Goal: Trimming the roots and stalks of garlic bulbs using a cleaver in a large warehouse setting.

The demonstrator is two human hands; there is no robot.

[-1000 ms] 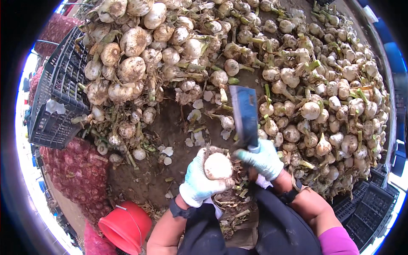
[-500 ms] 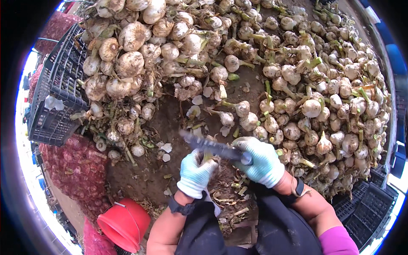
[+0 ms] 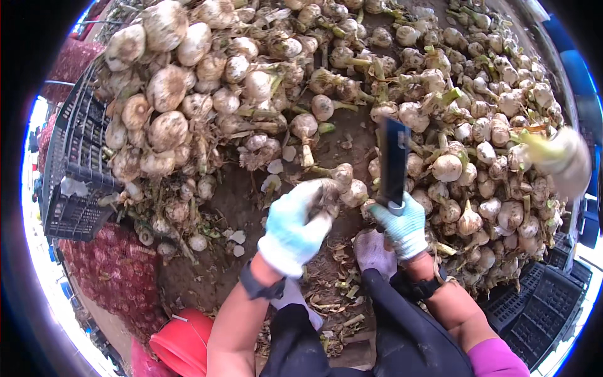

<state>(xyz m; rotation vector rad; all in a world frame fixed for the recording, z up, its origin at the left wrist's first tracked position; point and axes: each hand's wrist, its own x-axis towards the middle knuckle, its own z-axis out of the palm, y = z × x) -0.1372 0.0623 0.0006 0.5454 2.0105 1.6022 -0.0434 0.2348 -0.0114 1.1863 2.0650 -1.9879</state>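
My left hand (image 3: 292, 229), in a pale blue and white glove, has its fingers curled among the nearest loose garlic bulbs (image 3: 354, 193). Soil-brown colour shows at its fingertips, and what lies inside them is hidden. My right hand (image 3: 402, 226), gloved alike, is closed round a knife whose broad dark blade (image 3: 394, 160) points away from me. A blurred garlic bulb (image 3: 568, 163) with a short green stem hangs in mid-air at far right, above the heap of garlic (image 3: 502, 157) there and apart from both hands.
Larger garlic bulbs (image 3: 168, 88) are piled at far left beside a black plastic crate (image 3: 78, 151). Filled red mesh sacks (image 3: 113, 264) and a red bucket (image 3: 182, 342) stand near left. More black crates (image 3: 534, 314) are at right. Peelings (image 3: 333, 308) litter the ground between my feet.
My left hand has moved forward to the loose bulbs. The knife has swung from lying across my hands to pointing away. A bulb now flies at far right.
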